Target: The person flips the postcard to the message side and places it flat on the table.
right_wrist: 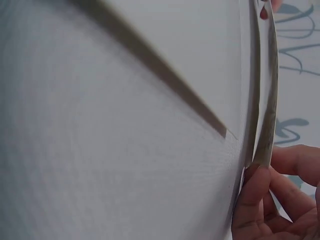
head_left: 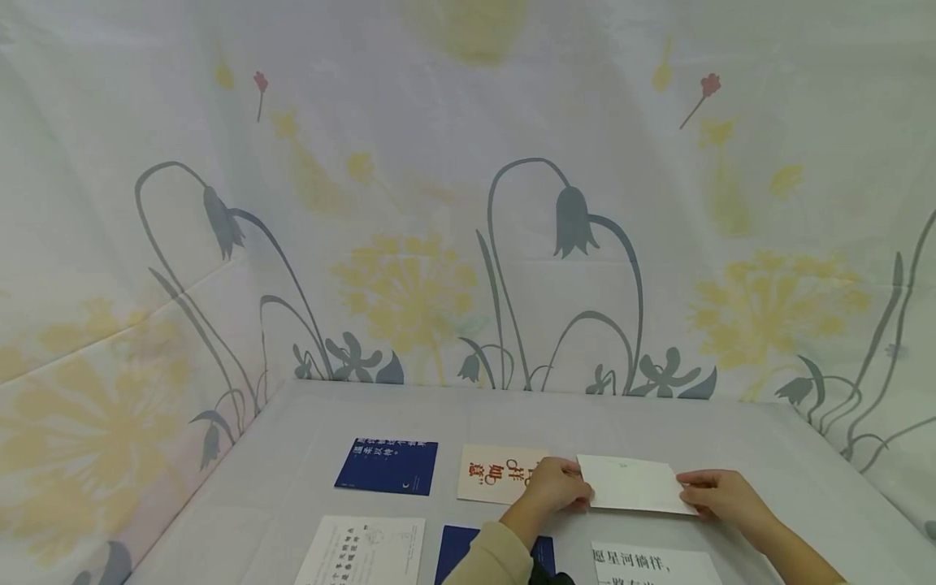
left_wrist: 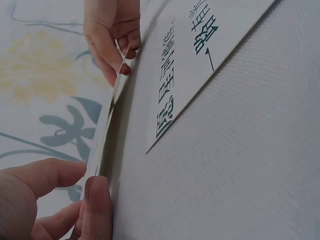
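A white card [head_left: 634,484] with a faint small green mark on its face lies between both hands, close over the table. My left hand [head_left: 554,486] pinches its left edge between thumb and fingers. At the opposite end, the right hand [head_left: 724,497] pinches the right edge. Seen edge-on in the right wrist view, the card [right_wrist: 272,100] shows more than one thin layer and bows slightly. Just left of it, a cream card [head_left: 497,471] with orange-brown characters is partly covered by my left hand.
A blue card [head_left: 387,467] lies at the back left, a white printed card [head_left: 369,552] in front of it. Another blue card [head_left: 457,548] is partly behind the left sleeve. A card with dark characters [head_left: 654,565] lies near the right hand. Flower-patterned fabric [head_left: 439,203] surrounds the white table [head_left: 270,455].
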Demonstrator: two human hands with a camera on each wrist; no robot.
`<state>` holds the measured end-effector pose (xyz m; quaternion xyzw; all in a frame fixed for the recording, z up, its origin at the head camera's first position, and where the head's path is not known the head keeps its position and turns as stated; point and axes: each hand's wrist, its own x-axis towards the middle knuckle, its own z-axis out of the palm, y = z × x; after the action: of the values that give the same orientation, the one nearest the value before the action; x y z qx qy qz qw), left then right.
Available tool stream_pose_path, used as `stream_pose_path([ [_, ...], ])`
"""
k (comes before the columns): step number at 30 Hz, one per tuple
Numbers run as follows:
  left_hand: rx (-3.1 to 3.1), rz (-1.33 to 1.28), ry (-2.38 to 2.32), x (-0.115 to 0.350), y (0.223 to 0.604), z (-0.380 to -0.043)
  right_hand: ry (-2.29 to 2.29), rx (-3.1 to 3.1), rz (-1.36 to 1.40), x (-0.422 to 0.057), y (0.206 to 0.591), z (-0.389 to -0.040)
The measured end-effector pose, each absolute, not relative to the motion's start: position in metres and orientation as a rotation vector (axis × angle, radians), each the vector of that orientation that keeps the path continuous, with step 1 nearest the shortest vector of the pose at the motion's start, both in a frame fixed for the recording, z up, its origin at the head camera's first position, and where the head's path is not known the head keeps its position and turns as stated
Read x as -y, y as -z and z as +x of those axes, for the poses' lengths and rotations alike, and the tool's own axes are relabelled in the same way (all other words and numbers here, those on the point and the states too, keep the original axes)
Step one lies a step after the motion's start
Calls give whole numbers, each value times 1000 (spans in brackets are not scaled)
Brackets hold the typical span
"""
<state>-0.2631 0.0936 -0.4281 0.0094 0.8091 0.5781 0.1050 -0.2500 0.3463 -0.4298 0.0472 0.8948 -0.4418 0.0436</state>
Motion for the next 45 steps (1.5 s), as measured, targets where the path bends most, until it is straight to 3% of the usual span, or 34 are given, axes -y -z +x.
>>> stream_pose_path([
  [13, -2420, 33, -1600, -96, 426, -265, 1323, -2705, 198, -345, 427, -253],
  [21, -2282, 42, -1800, -92, 423, -265, 1361, -2706, 234, -346, 430, -252],
  [45, -2282, 175, -1807, -71, 413, -244, 1333, -2771, 162, -339, 413, -228],
])
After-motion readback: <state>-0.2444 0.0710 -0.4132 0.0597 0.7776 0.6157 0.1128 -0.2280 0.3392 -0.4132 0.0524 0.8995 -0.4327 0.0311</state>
